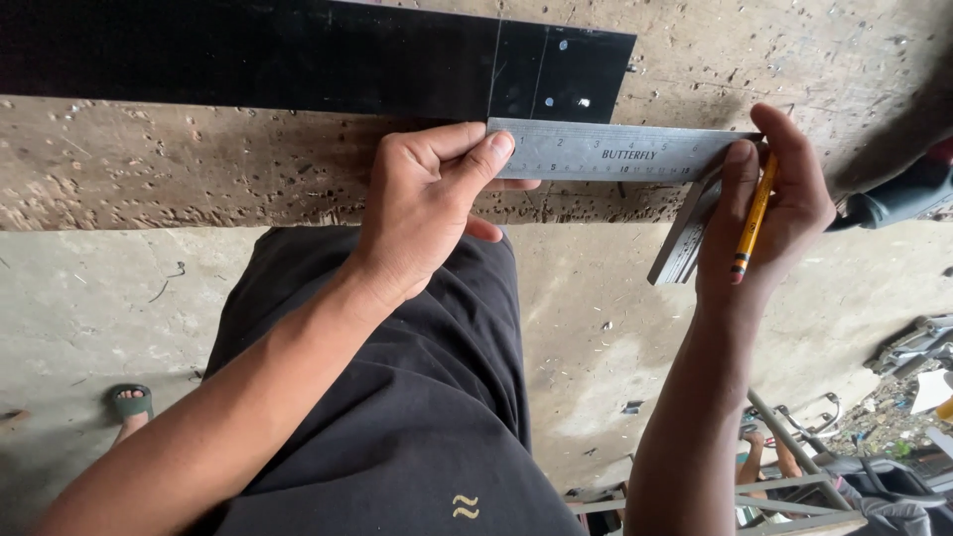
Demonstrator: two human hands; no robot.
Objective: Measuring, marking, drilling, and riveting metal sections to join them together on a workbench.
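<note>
a view from a head-worn camera looks down at a person's two bare hands working at the edge of a rough, pitted wooden surface [199, 169]. a long black metal sheet [298, 55] lies flat along the far side of that surface, with thin scribed lines crossing it near its right end and a few small holes beside them.

the left hand [427, 203] rests at the near edge of the surface, its fingers [491, 149] curled closed, the thumb pressing down on the left end of a steel try square blade [596, 151]. the blade lies flat on the wood just below the black sheet's edge, running left to right, with printed graduations along it. its upper left corner meets the sheet close to the scribed lines.

the right hand [769, 203] grips the square's thicker stock [685, 233], which hangs down off the front edge of the surface at an angle. the same hand's fingers are closed around a yellow pencil [754, 218], held almost upright against the palm, its dark end pointing down.

below the hands, the person's black shirt and dark clothing fill the middle of the view. a concrete floor [79, 298] shows beneath, with a foot in a green sandal [129, 402] at lower left. at the right edge, part of a grey power tool [898, 199] sits on the surface, and metal scraps and a frame clutter the lower right corner.
</note>
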